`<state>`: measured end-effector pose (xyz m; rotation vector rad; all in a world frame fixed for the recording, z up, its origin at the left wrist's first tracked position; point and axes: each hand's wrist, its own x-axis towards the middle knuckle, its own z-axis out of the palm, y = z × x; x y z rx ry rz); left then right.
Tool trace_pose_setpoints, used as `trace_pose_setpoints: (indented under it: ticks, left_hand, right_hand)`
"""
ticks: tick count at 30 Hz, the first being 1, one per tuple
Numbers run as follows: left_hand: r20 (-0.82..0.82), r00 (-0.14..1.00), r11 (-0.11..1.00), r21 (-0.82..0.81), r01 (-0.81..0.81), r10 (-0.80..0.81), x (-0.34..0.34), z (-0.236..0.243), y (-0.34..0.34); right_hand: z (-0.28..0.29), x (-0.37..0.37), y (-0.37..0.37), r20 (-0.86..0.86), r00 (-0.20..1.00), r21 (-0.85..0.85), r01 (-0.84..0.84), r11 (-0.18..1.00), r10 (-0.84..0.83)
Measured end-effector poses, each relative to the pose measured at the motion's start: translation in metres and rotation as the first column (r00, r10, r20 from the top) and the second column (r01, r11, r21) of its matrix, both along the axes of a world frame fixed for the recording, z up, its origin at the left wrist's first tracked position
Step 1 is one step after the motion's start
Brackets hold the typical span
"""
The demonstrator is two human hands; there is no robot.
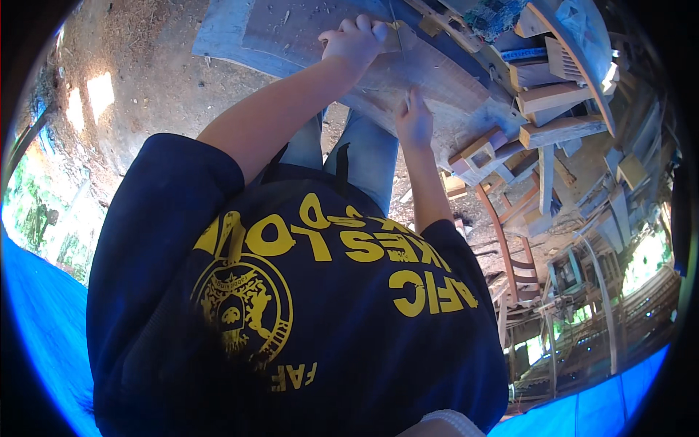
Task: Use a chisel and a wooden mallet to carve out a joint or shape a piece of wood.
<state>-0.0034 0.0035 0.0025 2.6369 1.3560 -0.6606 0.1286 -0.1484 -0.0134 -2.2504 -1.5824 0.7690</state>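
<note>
My left hand (353,40) rests on the wooden board (455,87) at the upper middle, its fingers bent and spread. A thin dark straight strip (400,51) lies just right of those fingertips, beside a small yellowish piece. My right hand (413,120) is lower and to the right, by the board's near edge, closed around something narrow and pale that I cannot make out. My legs in jeans show beneath the board.
Stacked wood offcuts (561,131), frame pieces (480,153) and a curved slat (575,44) crowd the right, with a wooden chair frame (510,269) lower down. A debris-strewn floor (138,109) is at left. Blue tarps (44,306) line the lower edges.
</note>
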Motion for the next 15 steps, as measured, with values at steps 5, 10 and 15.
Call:
trace_pose_setpoints:
  ticks: [5,10,15]
  left_hand:
    - [-0.084,0.996,0.990,-0.136,-0.030,0.018,0.004,0.011,0.004]
    - [-0.054,0.994,0.970,-0.221,-0.101,0.091,0.009,0.026,0.011]
    - [0.018,0.996,0.983,-0.164,-0.085,0.089,0.006,0.027,0.009]
  right_hand:
    - [0.001,0.004,0.000,-0.042,0.998,-0.140,0.038,0.989,-0.044]
    - [-0.019,0.000,0.024,-0.027,1.000,0.005,0.004,1.000,-0.004]
    - [0.007,0.010,-0.083,-0.011,0.995,-0.184,0.100,0.978,-0.104]
